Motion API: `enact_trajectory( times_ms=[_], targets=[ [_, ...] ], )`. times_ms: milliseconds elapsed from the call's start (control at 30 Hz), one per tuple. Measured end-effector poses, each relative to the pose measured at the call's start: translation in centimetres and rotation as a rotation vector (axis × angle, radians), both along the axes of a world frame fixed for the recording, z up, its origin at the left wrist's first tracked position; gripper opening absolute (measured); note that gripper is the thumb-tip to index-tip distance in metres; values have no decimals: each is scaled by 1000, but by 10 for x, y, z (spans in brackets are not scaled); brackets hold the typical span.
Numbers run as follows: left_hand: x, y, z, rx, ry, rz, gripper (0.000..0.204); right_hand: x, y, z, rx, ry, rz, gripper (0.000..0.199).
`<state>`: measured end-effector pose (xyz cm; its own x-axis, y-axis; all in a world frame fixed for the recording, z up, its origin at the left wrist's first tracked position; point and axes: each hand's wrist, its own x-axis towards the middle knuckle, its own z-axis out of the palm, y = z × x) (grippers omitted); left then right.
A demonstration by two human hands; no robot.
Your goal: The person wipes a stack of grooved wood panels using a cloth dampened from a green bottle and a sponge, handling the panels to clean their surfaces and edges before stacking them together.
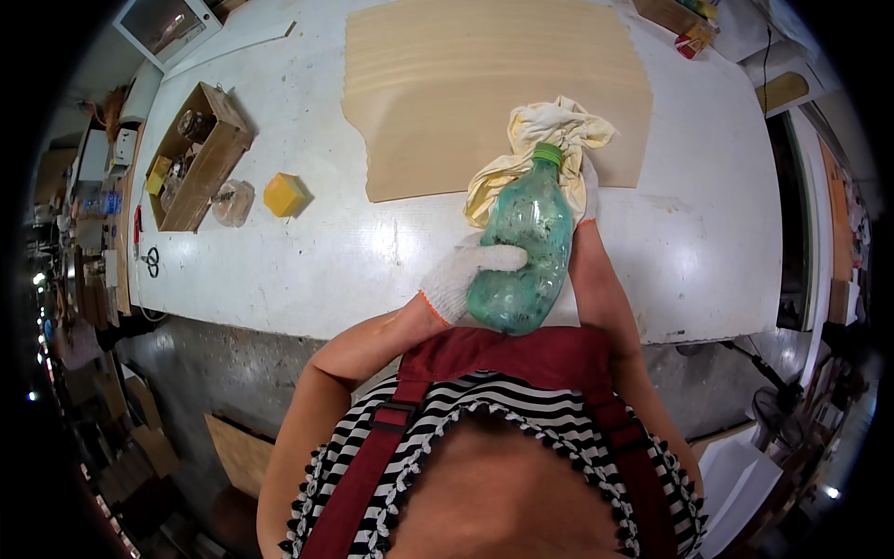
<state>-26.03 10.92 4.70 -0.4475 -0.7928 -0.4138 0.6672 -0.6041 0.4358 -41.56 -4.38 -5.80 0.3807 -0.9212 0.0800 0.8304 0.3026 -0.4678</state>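
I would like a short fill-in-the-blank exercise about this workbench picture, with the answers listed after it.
1. The left hand, in a white glove, grips a green plastic ____.
2. The bottle's cap is ____ in colour.
3. The right hand rests on a pale yellow ____ at the bottle's neck.
4. A yellow block lies right of a clear ____.

Answers: bottle; green; cloth; jar

The green plastic bottle [523, 247] is hiding most of the gloved right hand [587, 191]; the contents of the wooden box [198, 156] are showing too small to tell
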Motion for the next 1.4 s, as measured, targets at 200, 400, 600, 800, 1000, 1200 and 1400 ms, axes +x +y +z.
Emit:
enact_trajectory(
  times_ms=[200, 400, 600, 800, 1000, 1200, 1400],
  targets=[
    [-3, 2, -3, 78, 99, 15, 53, 4, 3, 8, 109, -282, 246, 38],
    [2, -3, -1, 8, -76, 12, 54, 17, 2, 25, 177, -120, 42, 40],
    [66, -3, 1, -250, -466, 311, 55, 24, -20, 44, 317, -557, 166, 46],
    [202, -50, 1, -332, -1107, 956, 55, -84, -146, 76, -133, 380, -286, 47],
    [341, -128, -103, -338, -1396, 1222, 69, 94, -142, 52, -1176, 2145, -955, 30],
    [310, -144, -114, -211, -1305, 1357, 80, 226, -94, 64, -1532, 1588, -870, 33],
    [202, -96, -109, -374, -1438, 645, 130, 22, -207, 51, -954, 2132, -532, 37]
  ],
)
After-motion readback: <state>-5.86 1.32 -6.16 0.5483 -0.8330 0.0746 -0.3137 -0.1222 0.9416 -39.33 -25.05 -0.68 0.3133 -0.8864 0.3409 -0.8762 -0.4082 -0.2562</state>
